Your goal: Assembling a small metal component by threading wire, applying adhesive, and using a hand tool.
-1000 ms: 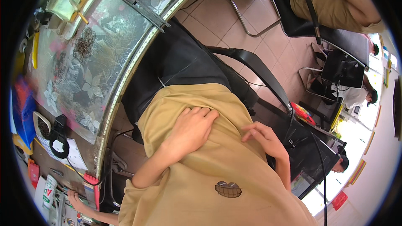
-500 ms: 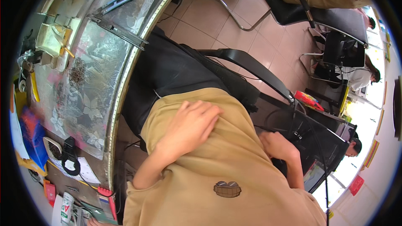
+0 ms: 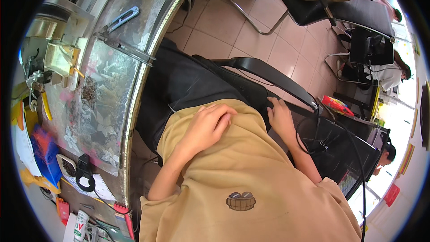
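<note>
My left hand (image 3: 207, 125) rests on the front of my tan shirt (image 3: 242, 161), near its lower hem. Its fingers are loosely bent, the thumb a little apart from them, and I see nothing held. Beyond the hem are my black trousers (image 3: 188, 80). On my other side, my right hand (image 3: 280, 118) reaches down past the shirt's edge by the chair seat, its fingers stretched and somewhat apart. It looks bare of any object. Nearest to it is the black chair armrest (image 3: 268, 74).
A workbench on the left, under a clear patterned mat (image 3: 101, 121), bears a blue utility knife (image 3: 124, 19), long metal tweezers (image 3: 127, 50), yellow-handled pliers (image 3: 46, 105) and a black ring-shaped holder (image 3: 85, 177). Black chairs (image 3: 304, 18) and several people are beyond, on a tiled floor (image 3: 251, 22).
My right hand has moved forward and its bent fingers have straightened. My left hand stays on the shirt, its thumb now showing more. The whole view has shifted slightly.
</note>
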Demonstrator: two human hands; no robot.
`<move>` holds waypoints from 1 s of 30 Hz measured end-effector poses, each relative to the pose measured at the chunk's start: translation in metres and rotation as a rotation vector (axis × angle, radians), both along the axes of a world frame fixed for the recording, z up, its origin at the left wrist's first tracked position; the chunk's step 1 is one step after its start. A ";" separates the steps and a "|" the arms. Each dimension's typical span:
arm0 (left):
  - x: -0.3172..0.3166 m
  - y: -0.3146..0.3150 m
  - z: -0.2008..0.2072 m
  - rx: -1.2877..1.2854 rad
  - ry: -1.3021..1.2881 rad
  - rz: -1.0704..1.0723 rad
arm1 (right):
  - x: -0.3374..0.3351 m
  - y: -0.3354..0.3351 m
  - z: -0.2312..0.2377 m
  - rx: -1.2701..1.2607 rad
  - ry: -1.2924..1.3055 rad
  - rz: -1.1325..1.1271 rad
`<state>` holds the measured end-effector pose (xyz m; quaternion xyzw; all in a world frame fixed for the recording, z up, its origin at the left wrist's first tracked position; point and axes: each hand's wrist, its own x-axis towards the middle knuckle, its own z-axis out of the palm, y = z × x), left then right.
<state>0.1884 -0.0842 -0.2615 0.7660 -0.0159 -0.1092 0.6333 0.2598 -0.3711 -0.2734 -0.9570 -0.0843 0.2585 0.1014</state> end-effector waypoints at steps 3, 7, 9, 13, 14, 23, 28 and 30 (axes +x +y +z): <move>-0.005 0.000 0.005 0.019 0.032 -0.004 | 0.003 -0.006 -0.003 -0.252 0.007 0.143; -0.010 -0.003 -0.001 0.037 -0.009 0.036 | -0.001 -0.016 -0.020 -0.490 0.436 0.107; -0.009 -0.005 -0.002 0.027 -0.043 0.074 | 0.004 -0.018 -0.028 -0.475 0.424 0.078; -0.009 -0.004 -0.003 -0.005 -0.063 0.110 | 0.000 -0.016 -0.032 -0.499 0.382 0.146; -0.009 -0.003 -0.002 -0.004 -0.065 0.115 | 0.000 -0.020 -0.033 -0.499 0.379 0.150; -0.012 0.011 0.010 -0.125 0.067 0.131 | 0.027 0.046 0.079 0.193 0.121 -0.020; -0.011 0.029 0.033 0.106 0.006 0.163 | 0.019 0.072 0.156 0.406 0.473 -0.047; -0.007 0.029 0.030 0.196 -0.142 0.331 | 0.020 0.066 0.171 0.518 0.566 -0.084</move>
